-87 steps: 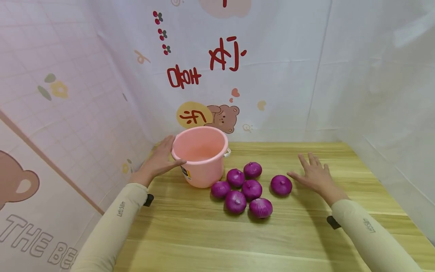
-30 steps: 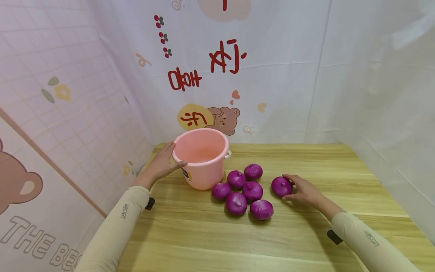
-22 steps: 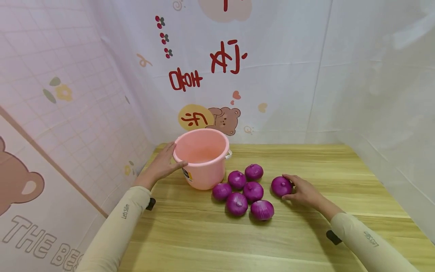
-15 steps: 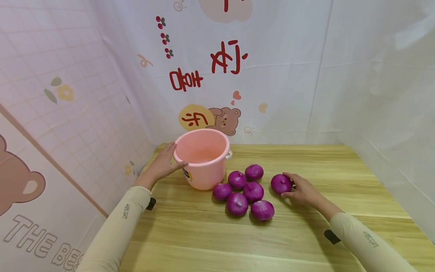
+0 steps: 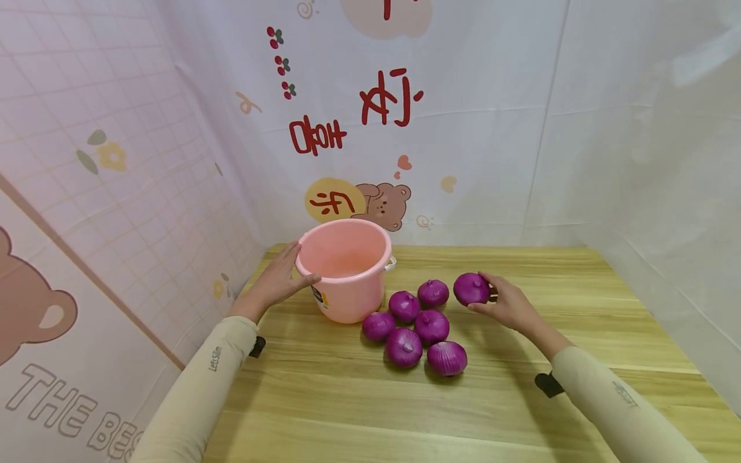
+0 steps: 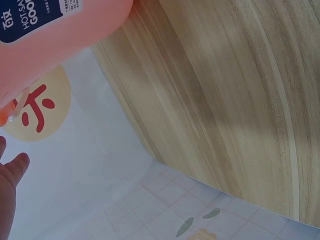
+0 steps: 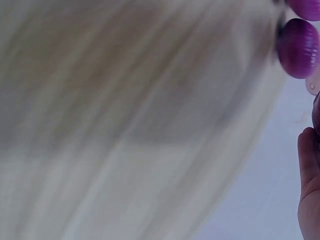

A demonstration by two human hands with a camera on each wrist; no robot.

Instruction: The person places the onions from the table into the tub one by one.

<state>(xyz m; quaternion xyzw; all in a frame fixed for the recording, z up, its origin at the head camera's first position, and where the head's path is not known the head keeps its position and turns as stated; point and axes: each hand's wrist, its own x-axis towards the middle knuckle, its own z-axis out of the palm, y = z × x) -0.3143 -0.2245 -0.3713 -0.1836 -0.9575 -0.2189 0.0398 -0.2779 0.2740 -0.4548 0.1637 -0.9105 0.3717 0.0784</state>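
In the head view a pink bucket (image 5: 347, 297) stands upright at the back of the table, its inside partly visible and nothing seen in it. My left hand (image 5: 274, 283) touches its left side near the rim, thumb and fingers spread and fairly straight. A purple onion (image 5: 471, 289) is pinched between the thumb and fingers of my right hand (image 5: 509, 305), lifted off the table. Several more onions (image 5: 404, 347) lie in a loose cluster between the bucket and the right hand. The left wrist view shows the bucket's label (image 6: 30, 17); the right wrist view catches only part of the hand (image 7: 310, 200).
The light wood table (image 5: 359, 411) extends to the front and right of the onions. White printed cloth (image 5: 475, 128) closes off the back and both sides. A white handle joint (image 5: 390, 262) sticks out at the bucket's right.
My right hand came in from the right, took hold of the separate onion and raised it, shifting it slightly left and back. The left hand and bucket stay in place.
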